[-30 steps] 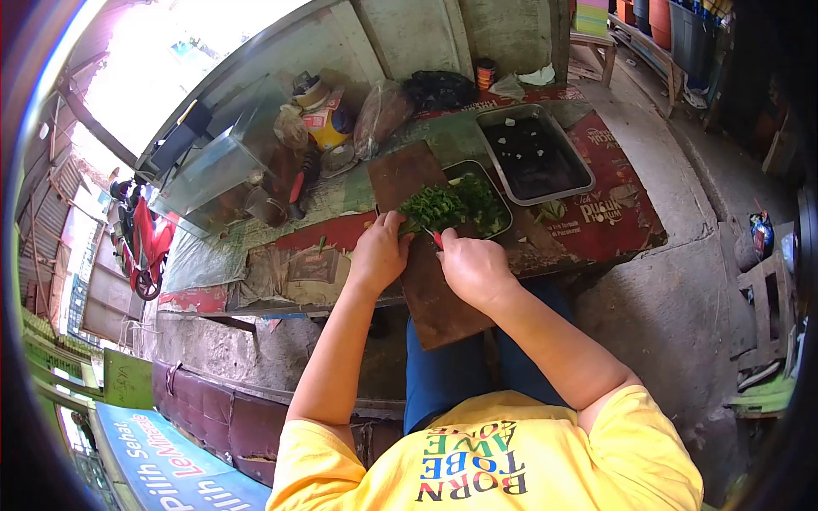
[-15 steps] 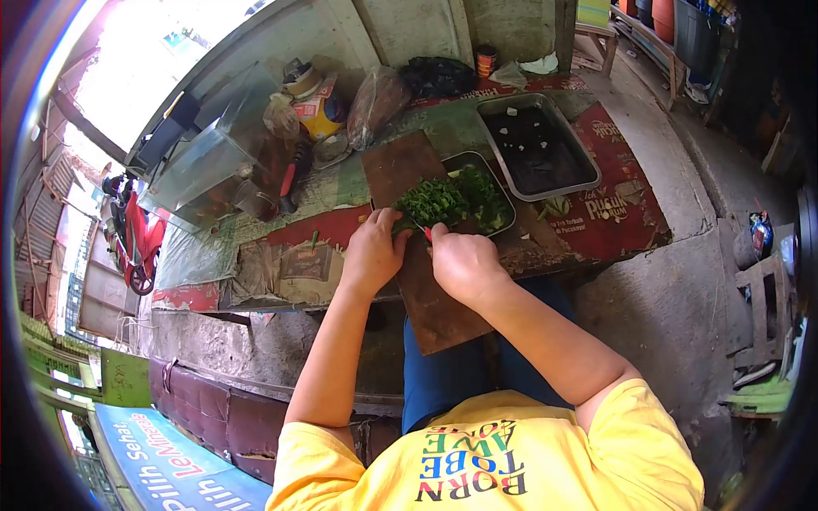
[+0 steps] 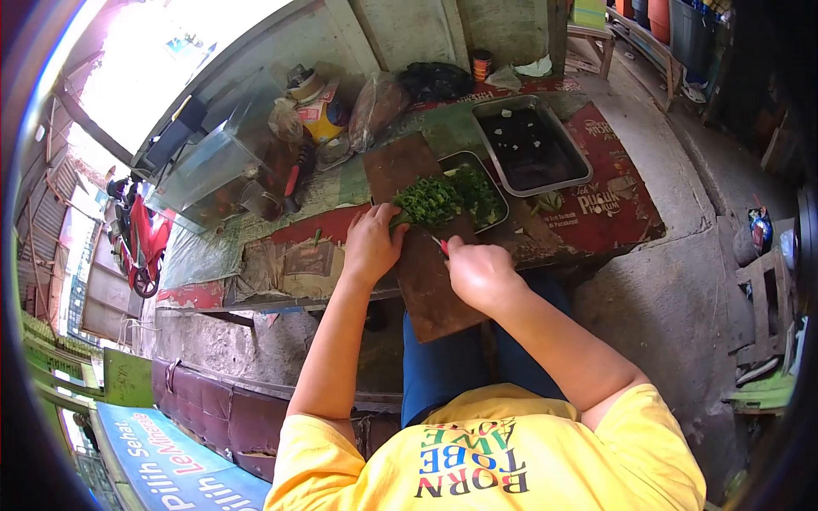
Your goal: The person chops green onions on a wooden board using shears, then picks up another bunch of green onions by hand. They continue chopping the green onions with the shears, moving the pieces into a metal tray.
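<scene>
A brown wooden cutting board [image 3: 434, 298] lies slanted over the table's front edge, with chopped green leaves [image 3: 428, 202] piled on it. My left hand [image 3: 372, 243] is closed round the stalk ends at the left of the pile. In my right hand [image 3: 479, 271] is a knife [image 3: 443, 245] with a red handle, held over the board to the right of the stalks; its blade is only partly visible. Behind the pile, a metal tray [image 3: 506, 204] with more cut greens touches the board's right side.
A larger dark metal tray [image 3: 545, 183] with small white bits lies at the back right. Bags, a yellow container [image 3: 325, 126], a red-handled tool [image 3: 292, 180] and a clear case [image 3: 204, 170] stand at the back left. A can [image 3: 481, 65] is near the wall.
My right hand and the knife have moved right and slightly down, away from the stalks and my left hand. My left hand stays on the greens. The whole view has shifted slightly.
</scene>
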The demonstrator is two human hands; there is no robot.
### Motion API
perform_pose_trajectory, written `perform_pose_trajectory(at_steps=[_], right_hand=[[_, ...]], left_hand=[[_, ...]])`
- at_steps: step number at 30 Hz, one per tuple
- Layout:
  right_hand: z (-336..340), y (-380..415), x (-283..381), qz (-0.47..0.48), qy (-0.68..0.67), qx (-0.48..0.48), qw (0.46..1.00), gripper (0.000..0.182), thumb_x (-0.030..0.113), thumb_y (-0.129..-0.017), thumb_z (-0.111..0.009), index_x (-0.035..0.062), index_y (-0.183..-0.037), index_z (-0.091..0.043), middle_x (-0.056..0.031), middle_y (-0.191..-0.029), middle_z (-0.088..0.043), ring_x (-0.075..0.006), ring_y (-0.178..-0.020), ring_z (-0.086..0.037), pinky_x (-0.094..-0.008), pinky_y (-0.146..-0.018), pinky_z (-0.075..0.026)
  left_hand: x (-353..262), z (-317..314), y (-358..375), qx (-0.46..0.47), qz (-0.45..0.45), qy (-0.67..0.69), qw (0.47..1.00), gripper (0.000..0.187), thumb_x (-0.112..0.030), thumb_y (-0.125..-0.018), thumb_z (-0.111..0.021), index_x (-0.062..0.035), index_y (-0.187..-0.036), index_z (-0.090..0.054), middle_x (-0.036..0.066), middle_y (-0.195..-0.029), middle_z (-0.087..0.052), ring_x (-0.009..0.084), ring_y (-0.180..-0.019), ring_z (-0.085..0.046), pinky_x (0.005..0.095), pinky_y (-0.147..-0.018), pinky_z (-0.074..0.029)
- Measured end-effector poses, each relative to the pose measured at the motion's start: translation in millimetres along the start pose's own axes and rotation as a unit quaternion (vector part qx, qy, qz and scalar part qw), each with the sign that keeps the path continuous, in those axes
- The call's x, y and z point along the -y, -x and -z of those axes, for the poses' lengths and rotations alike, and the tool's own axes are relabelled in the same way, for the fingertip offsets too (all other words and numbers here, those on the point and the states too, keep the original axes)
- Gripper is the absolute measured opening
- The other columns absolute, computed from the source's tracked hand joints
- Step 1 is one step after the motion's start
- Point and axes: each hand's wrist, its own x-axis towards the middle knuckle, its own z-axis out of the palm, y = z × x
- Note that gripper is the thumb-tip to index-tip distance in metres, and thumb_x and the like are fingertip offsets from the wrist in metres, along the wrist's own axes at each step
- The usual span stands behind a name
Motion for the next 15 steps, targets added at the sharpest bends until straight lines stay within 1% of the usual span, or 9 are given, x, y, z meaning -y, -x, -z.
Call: perform_pose_trajectory(at_steps=[3, 5, 8, 10, 12, 13, 15], right_hand=[[4, 20, -4, -0.013, 0.010, 0.008, 1.000, 0.025, 0.024, -0.094, -0.053, -0.0001, -0.102, -0.050, -0.0182, -0.075, -0.069, -0.0358, -0.073, -0.070, -0.0460, -0.065, -0.054], [5, 27, -7, -0.012, 0.016, 0.006, 1.000, 0.026, 0.025, -0.094, -0.053, 0.0000, -0.102, -0.050, -0.0184, -0.075, -0.069, -0.0359, -0.073, -0.069, -0.0463, -0.065, -0.054], [4, 37, -12, -0.013, 0.016, 0.013, 1.000, 0.027, 0.026, -0.095, -0.053, 0.0000, -0.101, -0.050, -0.0191, -0.074, -0.068, -0.0364, -0.073, -0.069, -0.0471, -0.066, -0.054], [7, 41, -18, -0.017, 0.013, 0.015, 1.000, 0.028, 0.027, -0.095, -0.053, -0.0001, -0.101, -0.050, -0.0195, -0.074, -0.068, -0.0367, -0.073, -0.069, -0.0476, -0.066, -0.053], [14, 42, -25, 0.025, -0.009, -0.012, 1.000, 0.031, 0.031, -0.095, -0.053, 0.0003, -0.099, -0.051, -0.0196, -0.074, -0.068, -0.0373, -0.071, -0.068, -0.0480, -0.064, -0.054], [18, 42, -23, 0.025, -0.008, -0.016, 1.000, 0.031, 0.031, -0.095, -0.053, 0.0003, -0.099, -0.051, -0.0196, -0.074, -0.068, -0.0373, -0.071, -0.068, -0.0480, -0.064, -0.054], [29, 42, -16, 0.005, -0.034, -0.043, 0.998, 0.037, 0.036, -0.097, -0.049, 0.0003, -0.101, -0.055, -0.0196, -0.077, -0.069, -0.0346, -0.073, -0.070, -0.0454, -0.063, -0.055]], left_hand=[[-7, 1, 2, 0.000, -0.003, -0.029, 1.000, 0.031, -0.020, -0.084, -0.069, -0.0048, -0.109, -0.059, 0.016, -0.109, -0.064, 0.0393, -0.103, -0.060, 0.0454, -0.085, -0.050], [-12, 4, 6, -0.004, 0.047, 0.020, 0.999, 0.032, -0.020, -0.084, -0.069, -0.0052, -0.110, -0.060, 0.016, -0.109, -0.063, 0.0396, -0.104, -0.059, 0.0455, -0.086, -0.049], [-7, 1, 6, 0.002, 0.015, -0.005, 1.000, 0.033, -0.017, -0.083, -0.069, -0.0051, -0.112, -0.059, 0.018, -0.109, -0.062, 0.0394, -0.101, -0.059, 0.0463, -0.085, -0.049], [-7, 6, 7, 0.009, 0.013, 0.001, 1.000, 0.034, -0.019, -0.083, -0.069, -0.0054, -0.112, -0.059, 0.018, -0.109, -0.062, 0.0396, -0.102, -0.059, 0.0460, -0.086, -0.049], [-9, 10, 7, 0.016, 0.010, 0.006, 1.000, 0.034, -0.021, -0.083, -0.070, -0.0057, -0.112, -0.059, 0.017, -0.109, -0.063, 0.0398, -0.103, -0.059, 0.0457, -0.086, -0.049], [-10, 13, 10, 0.023, 0.007, -0.002, 1.000, 0.034, -0.021, -0.083, -0.070, -0.0059, -0.112, -0.059, 0.017, -0.109, -0.063, 0.0397, -0.103, -0.059, 0.0458, -0.086, -0.049], [-12, 16, 16, 0.029, 0.004, -0.013, 0.999, 0.035, -0.021, -0.082, -0.070, -0.0061, -0.112, -0.059, 0.018, -0.109, -0.063, 0.0396, -0.103, -0.059, 0.0458, -0.085, -0.049]])
